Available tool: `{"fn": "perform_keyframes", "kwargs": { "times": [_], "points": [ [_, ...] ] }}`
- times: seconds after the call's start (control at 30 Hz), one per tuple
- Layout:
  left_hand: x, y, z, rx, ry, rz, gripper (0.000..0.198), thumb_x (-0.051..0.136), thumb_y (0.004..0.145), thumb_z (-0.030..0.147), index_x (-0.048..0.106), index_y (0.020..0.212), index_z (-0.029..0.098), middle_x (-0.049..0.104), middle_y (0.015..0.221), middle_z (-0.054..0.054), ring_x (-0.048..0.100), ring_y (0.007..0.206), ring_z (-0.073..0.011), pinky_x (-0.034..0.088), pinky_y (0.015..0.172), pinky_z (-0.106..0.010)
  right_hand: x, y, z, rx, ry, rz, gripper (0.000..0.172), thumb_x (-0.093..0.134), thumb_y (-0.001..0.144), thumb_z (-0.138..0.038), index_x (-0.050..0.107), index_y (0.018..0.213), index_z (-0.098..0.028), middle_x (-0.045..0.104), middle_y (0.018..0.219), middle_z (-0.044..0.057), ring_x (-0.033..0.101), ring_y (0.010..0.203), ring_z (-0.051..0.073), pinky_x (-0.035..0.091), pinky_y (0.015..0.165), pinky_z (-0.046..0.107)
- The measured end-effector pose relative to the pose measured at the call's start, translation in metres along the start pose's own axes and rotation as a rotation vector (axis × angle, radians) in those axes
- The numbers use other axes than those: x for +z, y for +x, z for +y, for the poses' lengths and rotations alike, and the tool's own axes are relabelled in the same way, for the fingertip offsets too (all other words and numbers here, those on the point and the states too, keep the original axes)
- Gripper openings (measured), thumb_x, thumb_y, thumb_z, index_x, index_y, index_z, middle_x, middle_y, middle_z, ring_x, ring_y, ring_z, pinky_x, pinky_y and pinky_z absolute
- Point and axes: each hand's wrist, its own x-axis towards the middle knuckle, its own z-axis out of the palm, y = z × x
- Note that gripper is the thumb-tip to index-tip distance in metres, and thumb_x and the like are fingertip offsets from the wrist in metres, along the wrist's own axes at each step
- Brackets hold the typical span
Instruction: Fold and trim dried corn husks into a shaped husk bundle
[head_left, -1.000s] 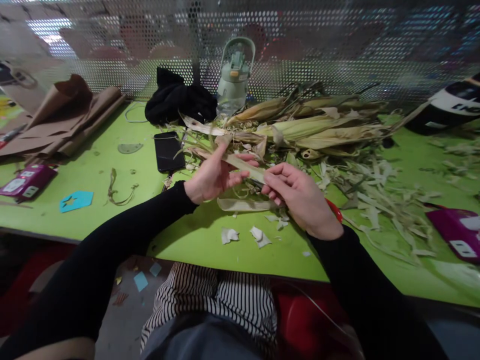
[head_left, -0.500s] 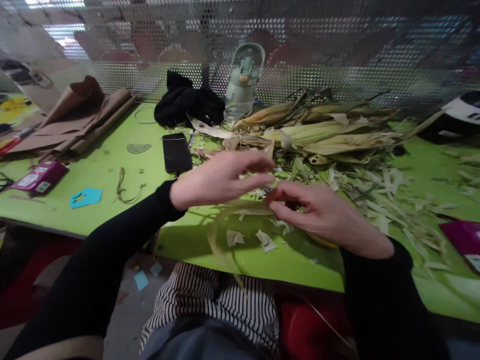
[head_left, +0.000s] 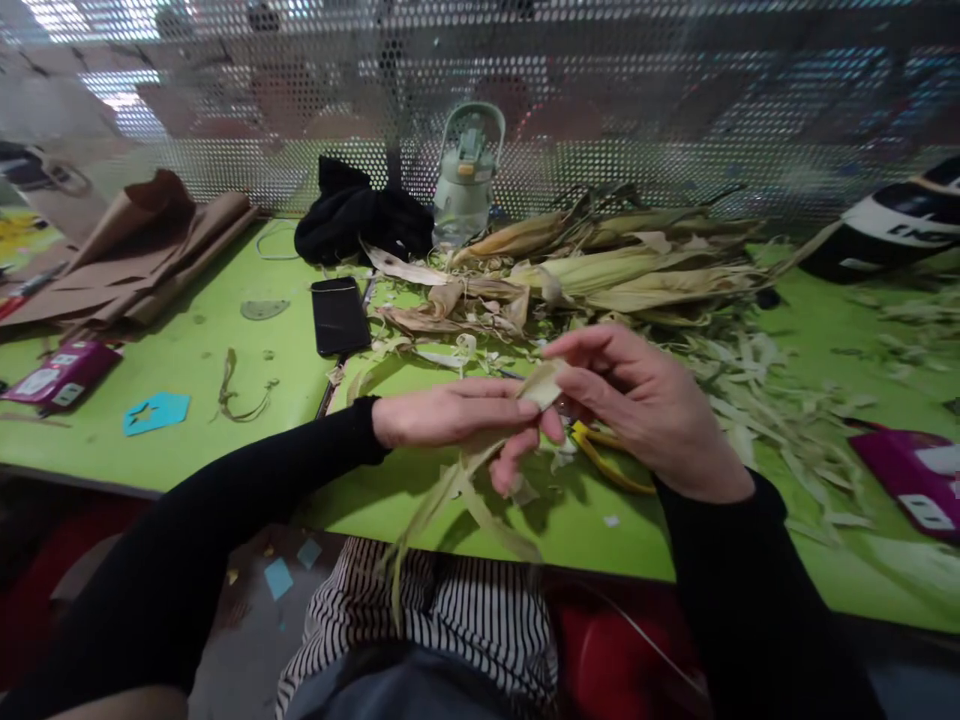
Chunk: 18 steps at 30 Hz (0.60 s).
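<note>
My left hand (head_left: 457,415) is closed around a pale corn husk (head_left: 544,388), thumb on top. Split strips of the husk hang below the palm, over the table edge toward my lap. At the husk's upper end, my right hand (head_left: 645,405) has thumb and forefinger on its edge, in what looks like a pinch. Under the right hand lies a tool with yellow looped handles (head_left: 604,465), probably scissors, partly covered by that hand. Small husk scraps lie beneath my hands. Just beyond them is a pile of dried corn husks (head_left: 600,275).
Shredded husk strips (head_left: 780,430) spread to the right, near a purple box (head_left: 911,475). A phone (head_left: 340,316), black cloth (head_left: 360,220) and green bottle (head_left: 465,185) stand or lie behind. Brown paper (head_left: 142,260) and a blue cutout (head_left: 156,413) are on the left.
My left hand has come down and right, from open above the table to gripping the husk. The right hand has risen slightly, and the husk is lifted between both hands.
</note>
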Motion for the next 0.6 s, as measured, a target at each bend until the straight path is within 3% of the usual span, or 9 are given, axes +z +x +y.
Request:
{"fn": "perform_keyframes", "kwargs": {
  "times": [0.1,0.2,0.3,0.47,0.6],
  "points": [
    [0.005,0.005,-0.013,0.105,-0.06,0.226,0.031,0.053,0.096,0.048,0.057,0.099,0.018,0.043,0.074,0.004,0.051,0.056,-0.007,0.051,0.057,-0.023,0.003,-0.003,0.006,-0.231,-0.129,0.282,0.015,0.07,0.088,-0.031,0.062,0.101,-0.029,0.061,0.098,0.002,0.058,0.075,0.015,0.05,0.066,0.03],
    [0.006,0.008,-0.022,0.157,0.028,0.297,0.033,0.05,0.097,0.05,0.055,0.099,0.018,0.045,0.076,0.003,0.048,0.059,-0.0068,0.048,0.057,-0.02,0.007,-0.006,0.009,-0.376,-0.411,0.412,0.011,0.074,0.085,-0.027,0.065,0.092,-0.027,0.058,0.094,0.001,0.049,0.063,0.013,0.046,0.061,0.032],
    [0.006,0.009,-0.025,0.195,0.112,0.328,0.033,0.05,0.097,0.051,0.054,0.099,0.018,0.048,0.077,0.002,0.047,0.061,-0.0074,0.048,0.057,-0.02,0.011,-0.008,0.009,-0.388,-0.554,0.437,0.009,0.073,0.086,-0.023,0.069,0.093,-0.026,0.06,0.089,0.002,0.05,0.061,0.014,0.045,0.061,0.034],
    [0.009,0.01,-0.026,0.19,0.126,0.311,0.033,0.05,0.097,0.051,0.051,0.098,0.018,0.053,0.08,0.0,0.054,0.064,-0.0096,0.052,0.062,-0.025,0.016,-0.011,0.009,-0.533,-0.652,0.469,0.016,0.074,0.084,-0.016,0.07,0.097,-0.024,0.063,0.089,0.005,0.064,0.084,0.02,0.052,0.068,0.033],
    [0.011,0.01,-0.025,0.176,0.127,0.318,0.03,0.051,0.096,0.049,0.05,0.097,0.019,0.055,0.081,-0.001,0.057,0.068,-0.0113,0.052,0.064,-0.026,0.016,-0.011,0.01,-0.477,-0.718,0.442,0.018,0.071,0.087,-0.021,0.072,0.104,-0.029,0.067,0.091,0.005,0.066,0.085,0.022,0.054,0.074,0.036]
  ]
}}
